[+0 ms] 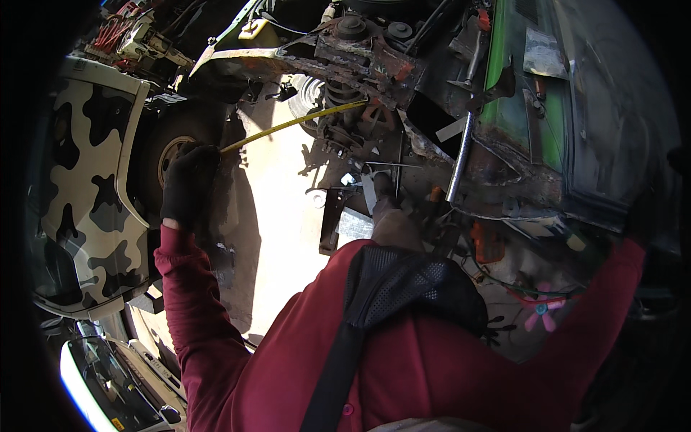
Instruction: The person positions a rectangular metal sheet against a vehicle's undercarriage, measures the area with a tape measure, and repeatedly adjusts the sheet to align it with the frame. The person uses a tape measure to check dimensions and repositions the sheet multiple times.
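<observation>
My left hand (pixel 191 186), in a black glove, is closed at one end of a yellow tape measure (pixel 291 125). The blade stretches across to the rusty wheel-arch frame (pixel 374 72) of a stripped vehicle; the tape's case is hidden in the glove. Below that frame are a coil spring and suspension parts (pixel 344 119). Far to the right, my right hand (pixel 646 205) is a dark shape by the lower corner of the windscreen (pixel 612 129). Its fingers are lost in shadow.
A camouflage-painted vehicle (pixel 90 173) with a wheel stands on the left. Metal pieces and a sheet-metal plate (pixel 354 225) lie on the floor near my foot. A hammer (pixel 475 54) and a metal tube (pixel 461 158) rest on the green bodywork (pixel 497 68). Cables and a pink flower-shaped thing (pixel 543 308) lie lower right.
</observation>
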`<state>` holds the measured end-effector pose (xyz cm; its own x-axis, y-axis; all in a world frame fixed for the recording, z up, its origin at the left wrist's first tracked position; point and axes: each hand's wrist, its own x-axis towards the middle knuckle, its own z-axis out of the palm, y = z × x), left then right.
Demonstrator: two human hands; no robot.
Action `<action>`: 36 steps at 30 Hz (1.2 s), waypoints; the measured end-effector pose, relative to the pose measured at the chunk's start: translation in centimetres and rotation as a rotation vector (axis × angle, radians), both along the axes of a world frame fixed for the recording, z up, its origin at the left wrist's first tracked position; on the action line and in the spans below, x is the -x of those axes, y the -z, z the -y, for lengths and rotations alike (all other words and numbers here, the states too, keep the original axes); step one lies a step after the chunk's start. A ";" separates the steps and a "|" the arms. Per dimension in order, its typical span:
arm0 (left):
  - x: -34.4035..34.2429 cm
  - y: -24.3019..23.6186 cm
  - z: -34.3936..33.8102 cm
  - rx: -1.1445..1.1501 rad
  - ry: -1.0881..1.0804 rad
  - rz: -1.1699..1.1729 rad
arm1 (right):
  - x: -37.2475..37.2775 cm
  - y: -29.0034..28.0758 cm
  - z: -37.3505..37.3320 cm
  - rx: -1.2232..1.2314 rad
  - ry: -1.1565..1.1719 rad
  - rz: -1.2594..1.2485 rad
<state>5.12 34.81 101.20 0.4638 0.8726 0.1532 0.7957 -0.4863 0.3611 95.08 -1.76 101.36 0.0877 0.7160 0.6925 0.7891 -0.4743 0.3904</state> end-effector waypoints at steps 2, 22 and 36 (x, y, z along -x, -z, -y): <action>-2.5 -1.0 -5.3 -0.105 0.160 -0.091 | -0.5 0.9 0.8 -0.004 -0.020 -0.060; -18.8 5.0 -27.3 0.000 0.647 -0.179 | 5.8 -0.3 1.0 0.041 0.140 -0.223; -19.5 5.5 -29.1 -0.321 0.785 -0.461 | 45.5 4.0 -23.2 0.338 -0.453 -1.175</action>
